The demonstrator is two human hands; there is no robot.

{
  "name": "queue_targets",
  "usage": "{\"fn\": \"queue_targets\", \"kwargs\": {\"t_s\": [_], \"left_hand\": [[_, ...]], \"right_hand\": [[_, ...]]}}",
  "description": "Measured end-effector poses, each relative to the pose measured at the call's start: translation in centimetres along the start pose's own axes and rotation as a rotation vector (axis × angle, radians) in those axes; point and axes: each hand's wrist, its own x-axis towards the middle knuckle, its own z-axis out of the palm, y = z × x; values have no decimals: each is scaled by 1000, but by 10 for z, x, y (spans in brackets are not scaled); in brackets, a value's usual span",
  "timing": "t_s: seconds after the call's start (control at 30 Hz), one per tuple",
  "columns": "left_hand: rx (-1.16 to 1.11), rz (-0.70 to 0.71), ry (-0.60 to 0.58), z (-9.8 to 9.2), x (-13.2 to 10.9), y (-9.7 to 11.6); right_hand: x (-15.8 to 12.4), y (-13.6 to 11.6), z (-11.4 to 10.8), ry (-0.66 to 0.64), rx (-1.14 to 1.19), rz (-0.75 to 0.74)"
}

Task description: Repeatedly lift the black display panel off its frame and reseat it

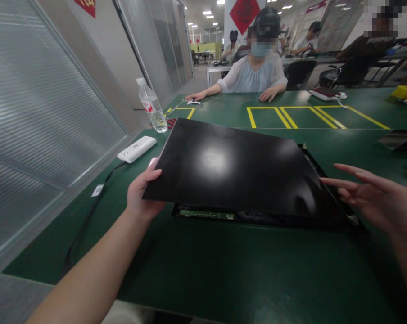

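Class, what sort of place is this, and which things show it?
Probably an electronics workroom: yellow tape outlines, a tilted black display panel and, below its near edge, an exposed circuit board.

Black panel [230, 168] (tilted), left hand [141, 193] gripping

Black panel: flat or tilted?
Tilted: the left hand holds the left end of the black panel raised above the dark frame.

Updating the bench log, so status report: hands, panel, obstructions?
Left hand grips black panel at left edge. Right hand open at right edge. Panel tilted, left side raised above frame. Bottle beyond far-left corner.
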Motion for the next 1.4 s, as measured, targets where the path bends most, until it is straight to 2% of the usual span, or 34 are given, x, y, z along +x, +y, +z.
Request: {"fn": "queue_targets", "kwargs": {"t_s": [0.1, 0.27, 0.4, 0.53, 0.83, 1.1, 1.4], "left_hand": [[60, 29, -39, 6, -1, -5], [133, -74, -70, 4, 1, -18], [152, -145, -45, -1, 3, -28], [154, -198, 2, -5, 6, -35], [206, -232, 50, -4, 8, -34], [204, -257, 71, -4, 10, -35], [220, -271, 49, -6, 10, -36]], "right_hand": [[2, 1, -1, 1, -19, -28], [8, 1, -7, 63, -65, -34], [17, 4, -10, 141, -85, -11], [19, 7, -8, 164, -98, -29], [14, 7, -3, 205, -149, -83], [24, 17, -10, 173, -221, -209], [19, 19, -9, 190, -288, -268]]}}
